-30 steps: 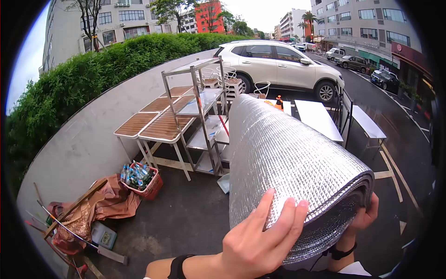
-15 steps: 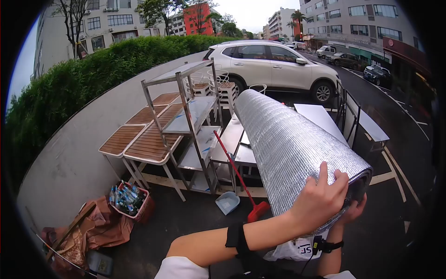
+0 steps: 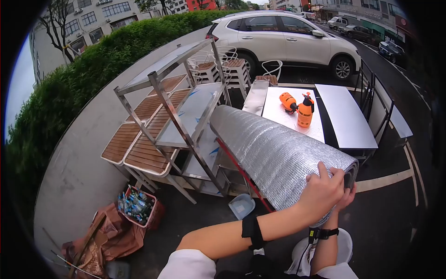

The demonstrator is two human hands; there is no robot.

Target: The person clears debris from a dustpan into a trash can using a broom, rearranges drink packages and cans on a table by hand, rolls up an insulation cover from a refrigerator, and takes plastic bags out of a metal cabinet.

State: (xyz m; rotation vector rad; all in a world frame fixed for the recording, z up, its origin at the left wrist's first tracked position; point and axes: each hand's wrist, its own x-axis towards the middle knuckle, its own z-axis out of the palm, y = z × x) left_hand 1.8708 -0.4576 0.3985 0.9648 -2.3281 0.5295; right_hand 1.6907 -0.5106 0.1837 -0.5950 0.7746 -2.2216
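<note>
A long silver foil roll (image 3: 283, 158) slants from the metal shelf's side down to my hands at its near end. My left hand (image 3: 323, 188) is pressed on the top of that end, with its fingers bent over the foil. Just beyond it, my right hand (image 3: 344, 201) holds the end from the right and below, its fingers partly hidden. Behind the roll, two orange spray bottles (image 3: 304, 111) rest on a white tabletop (image 3: 274, 102), one upright and one lying tilted.
The metal shelf (image 3: 176, 111) stands left of the roll, beside wooden-slat tables (image 3: 146, 156). A crate of bottles (image 3: 153, 211), brown sheeting (image 3: 121, 232) and a dustpan (image 3: 242, 205) are on the ground. White panel (image 3: 346, 116), stacked chairs (image 3: 237, 74) and a white car (image 3: 288, 42) lie beyond.
The roll sits lower in view, its far end shifted left toward the shelf. My left hand has moved from its near side onto its top. The orange bottles now show fully.
</note>
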